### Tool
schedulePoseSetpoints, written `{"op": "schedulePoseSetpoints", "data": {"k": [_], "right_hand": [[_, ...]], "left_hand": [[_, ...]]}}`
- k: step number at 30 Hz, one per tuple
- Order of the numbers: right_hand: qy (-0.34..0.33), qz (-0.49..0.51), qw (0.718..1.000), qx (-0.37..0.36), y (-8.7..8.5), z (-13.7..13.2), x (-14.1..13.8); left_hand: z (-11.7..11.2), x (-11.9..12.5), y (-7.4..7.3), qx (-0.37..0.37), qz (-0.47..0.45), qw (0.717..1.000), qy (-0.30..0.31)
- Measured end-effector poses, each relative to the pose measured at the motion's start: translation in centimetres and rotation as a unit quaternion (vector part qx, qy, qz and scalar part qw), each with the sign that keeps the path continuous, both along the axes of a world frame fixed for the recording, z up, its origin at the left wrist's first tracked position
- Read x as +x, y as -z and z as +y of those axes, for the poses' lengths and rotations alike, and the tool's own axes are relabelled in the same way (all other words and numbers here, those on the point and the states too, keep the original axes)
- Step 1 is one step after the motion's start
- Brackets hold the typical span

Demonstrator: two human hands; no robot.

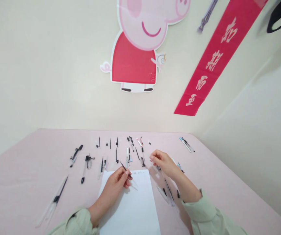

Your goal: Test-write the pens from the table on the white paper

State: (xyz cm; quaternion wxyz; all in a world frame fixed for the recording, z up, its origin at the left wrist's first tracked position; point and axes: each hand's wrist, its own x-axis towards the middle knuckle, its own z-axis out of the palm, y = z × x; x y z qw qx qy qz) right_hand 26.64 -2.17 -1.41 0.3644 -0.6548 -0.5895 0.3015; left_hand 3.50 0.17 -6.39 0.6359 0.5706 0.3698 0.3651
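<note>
My left hand is closed over the top part of a white paper sheet, pinching a thin dark pen refill. The refill's dark end points up and left, and a pale, clear length shows below the fingers. To the right of the sheet, my right hand is raised above the table with its fingers curled together. Whatever lies between those fingertips, if anything, is too small to make out. Under the right forearm lie a refill, a clear pen barrel and a small black cap.
A pink cloth covers the table, which meets the wall at the back. Taken-apart pens and refills lie in groups behind the sheet. Long pen parts lie at left, and slim pens at back right.
</note>
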Motion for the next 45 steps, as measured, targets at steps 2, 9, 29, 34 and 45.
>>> {"op": "schedulePoseSetpoints", "data": {"k": [2,9,29,34,45], "right_hand": [[-0.021,0.073,0.997,0.01,0.0,-1.3,-0.8],[-0.004,0.12,0.993,0.002,1.4,-3.2,-3.8],[-0.024,-0.08,0.995,0.047,3.5,-5.0,-8.1],[-0.024,-0.071,0.996,0.045,4.5,-4.8,-7.6],[-0.027,-0.044,0.997,0.066,4.2,-4.9,-8.0]], "left_hand": [[0.0,0.0,0.1,0.006,0.003,1.0,0.0],[-0.2,-0.2,-0.4,0.01,0.007,1.0,0.002],[-0.1,-0.7,-0.4,0.006,-0.019,0.999,-0.025],[-0.1,-0.7,-0.1,0.0,-0.015,0.999,-0.036],[0.0,-0.6,0.2,-0.01,-0.024,0.999,-0.031]]}}
